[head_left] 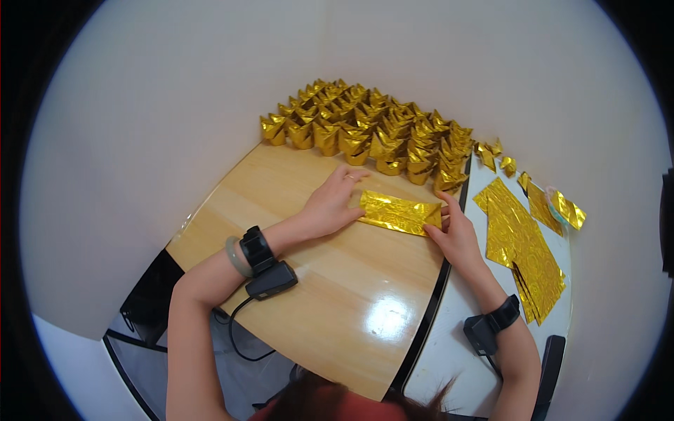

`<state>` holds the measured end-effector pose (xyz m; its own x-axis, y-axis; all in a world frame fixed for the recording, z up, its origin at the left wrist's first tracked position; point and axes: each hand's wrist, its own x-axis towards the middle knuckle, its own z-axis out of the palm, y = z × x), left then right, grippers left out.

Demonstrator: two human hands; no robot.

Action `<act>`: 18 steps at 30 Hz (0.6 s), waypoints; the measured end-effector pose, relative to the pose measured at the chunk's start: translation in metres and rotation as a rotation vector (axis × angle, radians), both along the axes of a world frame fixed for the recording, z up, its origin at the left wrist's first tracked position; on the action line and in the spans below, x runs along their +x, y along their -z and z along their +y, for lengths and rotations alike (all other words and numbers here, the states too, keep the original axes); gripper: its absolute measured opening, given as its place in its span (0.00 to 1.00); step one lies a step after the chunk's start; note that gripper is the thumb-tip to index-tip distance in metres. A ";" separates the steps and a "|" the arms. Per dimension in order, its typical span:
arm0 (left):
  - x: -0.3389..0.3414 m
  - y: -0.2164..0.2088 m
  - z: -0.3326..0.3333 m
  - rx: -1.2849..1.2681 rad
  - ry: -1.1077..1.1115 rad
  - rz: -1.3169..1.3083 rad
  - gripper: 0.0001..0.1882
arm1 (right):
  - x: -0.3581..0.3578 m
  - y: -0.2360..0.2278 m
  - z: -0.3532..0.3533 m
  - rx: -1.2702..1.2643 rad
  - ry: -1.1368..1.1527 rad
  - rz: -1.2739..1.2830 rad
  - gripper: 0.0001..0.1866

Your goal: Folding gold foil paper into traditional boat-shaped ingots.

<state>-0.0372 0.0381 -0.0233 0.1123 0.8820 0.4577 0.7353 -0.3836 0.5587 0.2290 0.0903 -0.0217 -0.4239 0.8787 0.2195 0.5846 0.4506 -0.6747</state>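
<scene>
A strip of folded gold foil paper [397, 212] lies over the wooden tabletop in front of me, long side running left to right. My right hand [455, 233] has its right end, thumb on the near corner and other fingers at the edge, the index finger stretched out. At the left end is my left hand [331, 203], fingers spread apart, with the thumb at the paper's edge. Just beyond both hands stand many folded gold foil ingots [358, 126], packed in rows.
On the white surface to the right lies a stack of flat gold foil sheets [516, 238]. A few small gold pieces [508, 166] sit behind it, near a folded gold piece [569, 210] at the wall. Cabled black devices [272, 279] are strapped to both wrists. Pale walls [491, 70] enclose the table.
</scene>
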 end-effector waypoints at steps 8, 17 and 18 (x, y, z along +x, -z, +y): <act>0.011 -0.003 -0.007 -0.012 0.533 0.378 0.27 | -0.002 -0.009 -0.012 0.604 -0.134 -0.369 0.33; 0.010 -0.005 -0.013 -0.232 0.587 0.568 0.37 | -0.001 -0.008 -0.019 0.382 -0.505 -0.609 0.47; 0.010 -0.005 -0.013 -0.234 0.586 0.567 0.37 | 0.000 -0.012 -0.019 0.361 -0.488 -0.650 0.48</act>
<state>-0.0270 0.0252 -0.0180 0.7384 0.6743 0.0076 0.6462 -0.7107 0.2780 0.2290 0.0717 -0.0100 -0.8705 0.4910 0.0336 0.4895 0.8708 -0.0448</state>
